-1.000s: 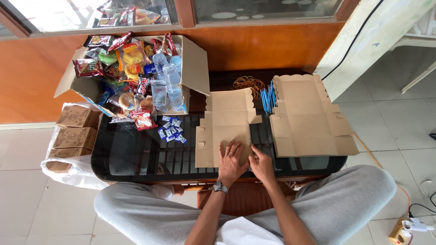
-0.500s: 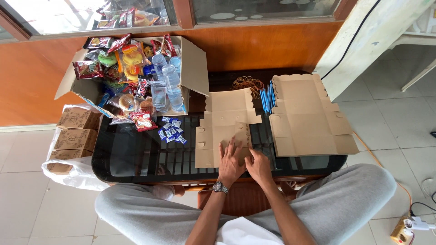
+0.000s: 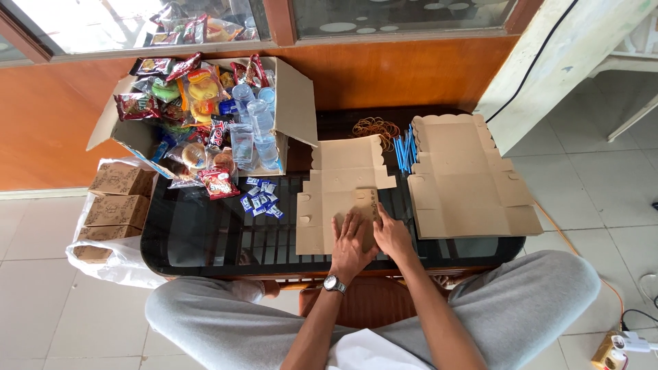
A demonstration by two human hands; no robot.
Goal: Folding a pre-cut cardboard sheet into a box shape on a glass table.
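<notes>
A flat brown cardboard box blank [image 3: 343,185] lies on the black glass table [image 3: 205,233] in front of me. My left hand [image 3: 351,243], with a wristwatch, presses flat on the blank's near part. My right hand [image 3: 392,235] lies beside it, fingers on a near flap that is folded over onto the blank. Both hands rest on the cardboard with fingers spread; neither grips it.
A stack of flat box blanks [image 3: 466,178] lies to the right, with blue straws [image 3: 404,151] and rubber bands [image 3: 373,127] beside it. A large open carton [image 3: 205,116] of snacks and water cups stands at the back left. Small blue packets [image 3: 260,196] lie nearby. Folded boxes [image 3: 113,205] sit in a bag at left.
A near flap of the blank has been folded up and over onto the blank. Both hands have shifted slightly forward onto it.
</notes>
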